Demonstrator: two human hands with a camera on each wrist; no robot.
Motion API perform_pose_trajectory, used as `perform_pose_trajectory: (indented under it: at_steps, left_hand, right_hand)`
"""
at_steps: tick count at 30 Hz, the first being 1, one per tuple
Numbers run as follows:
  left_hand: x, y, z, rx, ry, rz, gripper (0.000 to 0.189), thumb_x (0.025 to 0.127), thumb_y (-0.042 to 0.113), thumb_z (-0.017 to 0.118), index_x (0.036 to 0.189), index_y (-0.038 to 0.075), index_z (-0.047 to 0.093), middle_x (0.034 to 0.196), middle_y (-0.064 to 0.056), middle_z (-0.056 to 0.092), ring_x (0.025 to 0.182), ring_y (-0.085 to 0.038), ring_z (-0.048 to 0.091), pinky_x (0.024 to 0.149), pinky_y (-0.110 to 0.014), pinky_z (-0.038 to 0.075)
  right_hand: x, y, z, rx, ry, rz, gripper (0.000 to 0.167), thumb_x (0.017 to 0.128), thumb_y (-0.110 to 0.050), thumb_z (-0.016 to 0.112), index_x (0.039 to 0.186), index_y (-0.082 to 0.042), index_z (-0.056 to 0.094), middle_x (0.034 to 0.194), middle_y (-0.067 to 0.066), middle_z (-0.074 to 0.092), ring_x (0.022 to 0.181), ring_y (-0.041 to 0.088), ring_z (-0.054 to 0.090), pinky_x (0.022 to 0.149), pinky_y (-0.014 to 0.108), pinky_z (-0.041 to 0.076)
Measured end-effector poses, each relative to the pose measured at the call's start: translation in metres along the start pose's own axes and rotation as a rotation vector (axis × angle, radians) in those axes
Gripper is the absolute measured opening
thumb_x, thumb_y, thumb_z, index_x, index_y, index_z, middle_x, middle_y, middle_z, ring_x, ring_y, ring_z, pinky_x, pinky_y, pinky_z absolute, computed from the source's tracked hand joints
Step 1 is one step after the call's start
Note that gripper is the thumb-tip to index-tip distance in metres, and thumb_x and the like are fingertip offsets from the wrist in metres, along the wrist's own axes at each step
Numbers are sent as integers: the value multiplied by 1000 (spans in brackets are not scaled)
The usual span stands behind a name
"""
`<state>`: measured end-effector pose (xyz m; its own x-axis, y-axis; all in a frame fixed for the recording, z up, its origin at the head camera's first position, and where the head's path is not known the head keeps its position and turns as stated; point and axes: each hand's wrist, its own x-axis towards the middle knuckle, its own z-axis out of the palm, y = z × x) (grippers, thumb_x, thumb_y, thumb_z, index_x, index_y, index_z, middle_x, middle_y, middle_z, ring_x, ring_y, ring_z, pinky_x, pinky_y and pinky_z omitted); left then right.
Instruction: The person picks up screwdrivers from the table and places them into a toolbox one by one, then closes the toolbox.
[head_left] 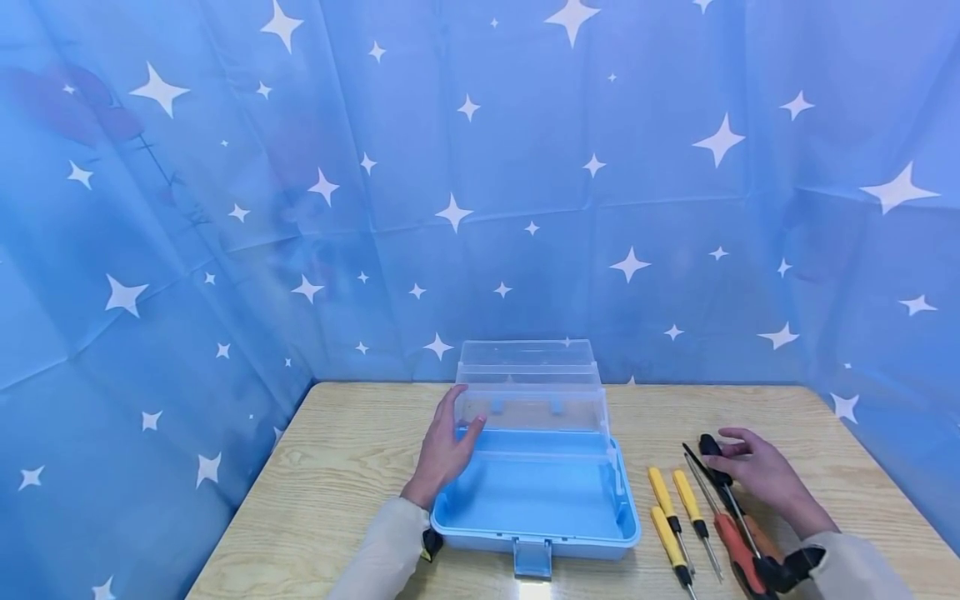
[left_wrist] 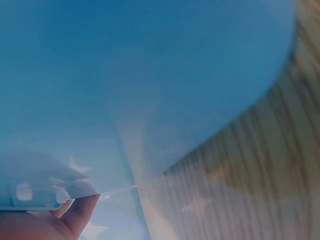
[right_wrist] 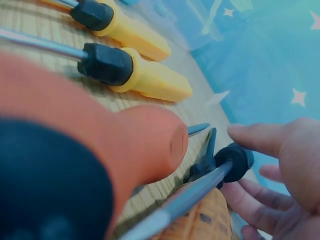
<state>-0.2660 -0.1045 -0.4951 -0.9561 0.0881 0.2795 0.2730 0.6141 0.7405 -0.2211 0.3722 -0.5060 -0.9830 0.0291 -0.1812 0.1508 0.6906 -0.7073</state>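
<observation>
A blue toolbox point(head_left: 525, 500) stands with its clear lid point(head_left: 525, 354) tilted back. My left hand point(head_left: 441, 454) is at the lid's left edge, thumb on the inner side and fingers on the outer; in the left wrist view, part of that hand point(left_wrist: 75, 220) shows past the translucent plastic. On the right, my right hand point(head_left: 765, 475) is over a screwdriver with a black handle point(head_left: 712, 454). In the right wrist view its thumb and fingers point(right_wrist: 265, 205) lie loosely apart on either side of the black handle point(right_wrist: 235, 162). The screwdriver's metal shaft crosses an orange handle point(right_wrist: 210, 220).
Several yellow-handled screwdrivers point(head_left: 669, 537) lie between the toolbox and my right hand. A red-and-black screwdriver point(head_left: 735, 542) is beside them, close to my right wrist. Behind the wooden table point(head_left: 315, 483) hangs a blue star-patterned curtain point(head_left: 525, 167).
</observation>
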Motion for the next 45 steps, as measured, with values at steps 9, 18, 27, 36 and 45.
perform_pose_trajectory:
  at_steps: [9, 18, 27, 36, 45]
  left_hand:
    - [0, -1, -1, -3, -6, -12, 62, 99, 53, 50, 153, 30, 29, 160, -6, 31, 140, -33, 42, 110, -58, 39]
    - [-2, -1, 0, -7, -11, -14, 64, 99, 56, 48, 154, 30, 29, 161, -5, 30, 143, -32, 38, 111, -59, 38]
    - [-2, -1, 0, -7, -13, -15, 63, 99, 55, 49, 154, 30, 29, 161, -5, 30, 141, -33, 41, 109, -59, 39]
    - [0, -3, 1, -9, -8, -5, 63, 99, 53, 49, 154, 30, 29, 161, -5, 30, 142, -32, 39, 111, -58, 38]
    - [0, -3, 2, -17, -1, -7, 63, 100, 52, 50, 154, 29, 29, 161, -5, 30, 144, -32, 37, 112, -57, 36]
  right_hand:
    - [4, 0, 2, -10, 18, 2, 84, 93, -45, 65, 146, 11, 31, 127, 37, 51, 108, 48, 57, 75, 47, 54]
    - [0, -2, 2, -15, 13, 7, 80, 95, -45, 62, 144, 12, 34, 129, 40, 49, 109, 49, 56, 74, 46, 56]
    - [-4, -5, 0, 16, 9, 22, 75, 99, -47, 55, 141, 13, 39, 125, 37, 55, 105, 42, 61, 73, 44, 56]
    - [-4, -8, -5, -5, 16, 19, 76, 101, -50, 47, 146, 11, 35, 127, 39, 52, 107, 44, 60, 76, 45, 54]
    - [-7, -18, -12, 1, 30, -15, 77, 102, -52, 43, 147, 9, 32, 127, 38, 54, 104, 39, 62, 73, 40, 52]
